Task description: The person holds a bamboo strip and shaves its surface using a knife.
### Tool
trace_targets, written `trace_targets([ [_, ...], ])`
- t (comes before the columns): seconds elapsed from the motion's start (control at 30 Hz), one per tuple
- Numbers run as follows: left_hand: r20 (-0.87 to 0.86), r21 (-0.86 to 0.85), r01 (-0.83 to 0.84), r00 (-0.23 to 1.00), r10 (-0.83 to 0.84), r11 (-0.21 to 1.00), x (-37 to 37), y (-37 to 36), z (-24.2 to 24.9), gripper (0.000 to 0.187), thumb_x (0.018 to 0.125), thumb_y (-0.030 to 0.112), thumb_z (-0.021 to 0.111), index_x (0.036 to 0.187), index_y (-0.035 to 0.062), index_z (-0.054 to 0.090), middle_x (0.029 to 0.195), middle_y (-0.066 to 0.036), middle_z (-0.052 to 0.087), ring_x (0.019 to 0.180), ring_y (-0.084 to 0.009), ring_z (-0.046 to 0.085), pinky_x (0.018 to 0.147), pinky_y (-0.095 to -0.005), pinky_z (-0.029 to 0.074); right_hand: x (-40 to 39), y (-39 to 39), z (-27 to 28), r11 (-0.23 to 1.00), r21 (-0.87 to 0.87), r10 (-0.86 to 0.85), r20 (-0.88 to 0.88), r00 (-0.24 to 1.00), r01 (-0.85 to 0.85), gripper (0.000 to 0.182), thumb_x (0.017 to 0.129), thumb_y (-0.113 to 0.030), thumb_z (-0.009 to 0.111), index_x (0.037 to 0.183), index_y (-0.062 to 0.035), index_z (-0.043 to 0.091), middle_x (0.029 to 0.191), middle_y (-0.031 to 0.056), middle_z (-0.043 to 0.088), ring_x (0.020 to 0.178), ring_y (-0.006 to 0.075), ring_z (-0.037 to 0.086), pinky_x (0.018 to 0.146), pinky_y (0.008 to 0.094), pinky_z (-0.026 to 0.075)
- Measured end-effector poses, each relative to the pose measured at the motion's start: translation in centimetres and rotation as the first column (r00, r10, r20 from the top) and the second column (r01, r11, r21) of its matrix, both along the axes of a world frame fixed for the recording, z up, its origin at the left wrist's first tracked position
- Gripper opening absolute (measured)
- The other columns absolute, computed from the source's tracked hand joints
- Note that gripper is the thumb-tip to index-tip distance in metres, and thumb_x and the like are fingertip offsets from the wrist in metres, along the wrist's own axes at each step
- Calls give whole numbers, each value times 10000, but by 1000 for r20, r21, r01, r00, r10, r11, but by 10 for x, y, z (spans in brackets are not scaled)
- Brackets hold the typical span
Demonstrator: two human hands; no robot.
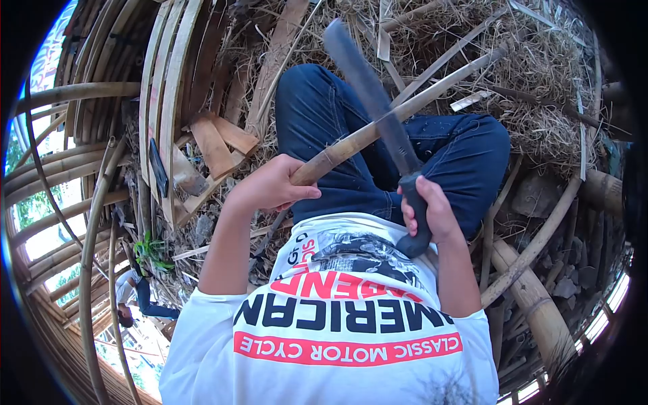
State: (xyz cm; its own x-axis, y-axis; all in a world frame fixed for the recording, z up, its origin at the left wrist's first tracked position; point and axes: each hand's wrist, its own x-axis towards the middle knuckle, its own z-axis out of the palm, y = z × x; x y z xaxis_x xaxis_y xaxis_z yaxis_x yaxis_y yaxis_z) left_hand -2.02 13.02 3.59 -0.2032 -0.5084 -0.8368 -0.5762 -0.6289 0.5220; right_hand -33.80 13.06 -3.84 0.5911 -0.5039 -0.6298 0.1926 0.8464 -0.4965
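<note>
My left hand (275,183) is closed around the near end of a bamboo pole (341,150), which slants up and to the right across my crossed legs. In my right hand (435,208) is a machete (359,75), gripped by its dark, thick handle. Its long blade points up and to the left, crossing over the pole about midway along in this view. The blade tip looks slightly blurred. Small pale flecks lie on my dark jeans (466,138) beneath the pole.
Dry straw and shavings (547,74) cover the ground ahead. Cut wood pieces (214,145) and long slats (165,88) lie at left, beside bent bamboo poles (91,250). A thick bamboo pole (533,304) and stones (536,197) are at right. Another person (145,297) is farther off at lower left.
</note>
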Motion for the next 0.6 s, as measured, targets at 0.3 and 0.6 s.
trace_targets([
  [0.3, -28, -7, -12, 1000, 11, 1000, 4, -3, 0, 257, 830, 217, 821, 828, 10, 668, 606, 21, 585, 466, -49, 526, 429, -221, 403, 0, 3, 6, 995, -14, 95, -33, 995, -95, 456, 1029, -435, 468, 1068, 12, 552, 644, 37, 544, 439, 91, 502, 398, 235, 430],
  [0.6, -35, 3, -12, 999, 12, 1000, 6, -4, -2, 249, 807, 212, 837, 843, 15, 689, 615, 31, 590, 480, -46, 532, 439, -211, 407, -1, 2, 10, 992, -56, 111, -76, 991, -115, 458, 1029, -447, 478, 1060, 3, 556, 642, 36, 544, 450, 89, 509, 406, 238, 436],
])
